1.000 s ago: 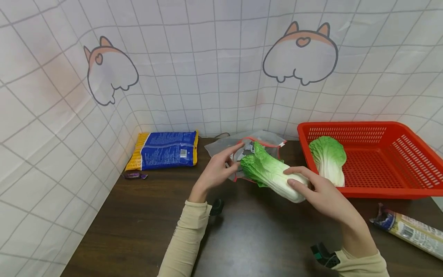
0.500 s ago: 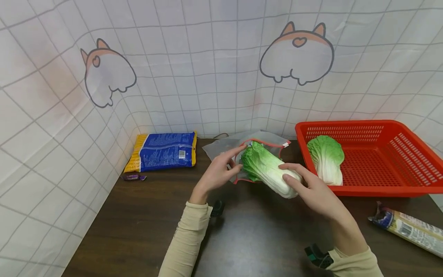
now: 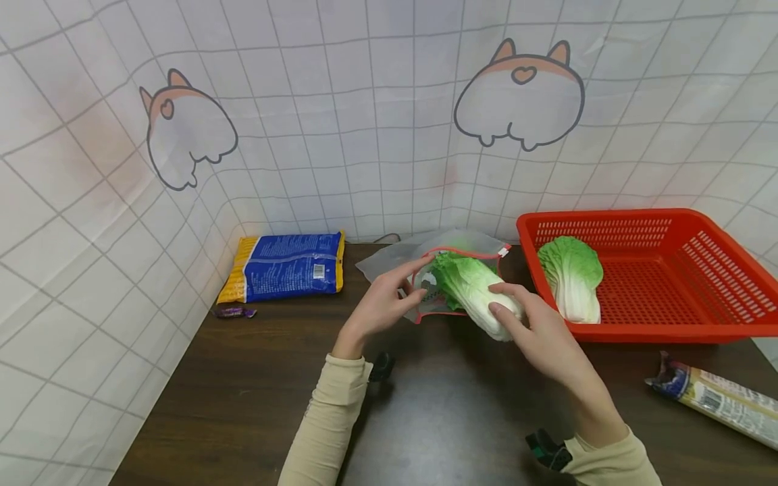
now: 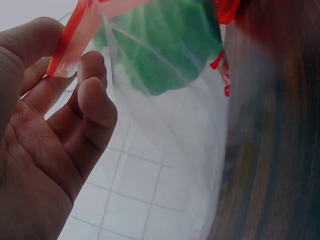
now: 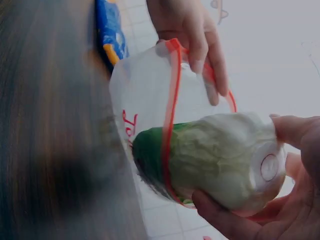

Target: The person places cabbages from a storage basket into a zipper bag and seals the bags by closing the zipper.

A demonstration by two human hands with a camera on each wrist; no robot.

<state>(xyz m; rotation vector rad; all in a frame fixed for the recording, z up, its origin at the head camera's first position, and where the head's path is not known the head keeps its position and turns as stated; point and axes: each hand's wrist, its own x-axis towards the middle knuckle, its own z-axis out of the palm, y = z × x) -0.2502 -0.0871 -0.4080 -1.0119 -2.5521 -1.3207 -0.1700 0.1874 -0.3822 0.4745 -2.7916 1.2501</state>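
Now, our left hand [image 3: 383, 304]: it pinches the red-trimmed mouth of the clear bag [image 3: 425, 253] between thumb and fingers [image 4: 92, 97], holding the opening up off the table [image 3: 255, 398]
Our right hand [image 3: 537, 331]: it grips the white stem end of the cabbage [image 3: 471, 293], thumb below and fingers over the top, as we see from the right wrist
Cabbage: it lies tilted, the green leafy end already through the red rim and inside the bag, the pale base outside in our palm; it sits near the middle of the table, towards the back edge
Bag: see-through plastic with a red zip edge and red lettering on its side; the far part lies flat on the table near the back edge, just left of the red basket [image 3: 717, 334]
Red basket: it stands at the back right corner of the table and holds a second cabbage [image 3: 571, 277], leaves pointing to the back
Blue packet [image 3: 288, 265]: flat at the back left corner, yellow along its ends, with a small dark wrapped sweet [image 3: 234, 312] just in front of it at the left edge
Long wrapped packet [image 3: 717, 401]: it lies at the right edge, well apart from our hands
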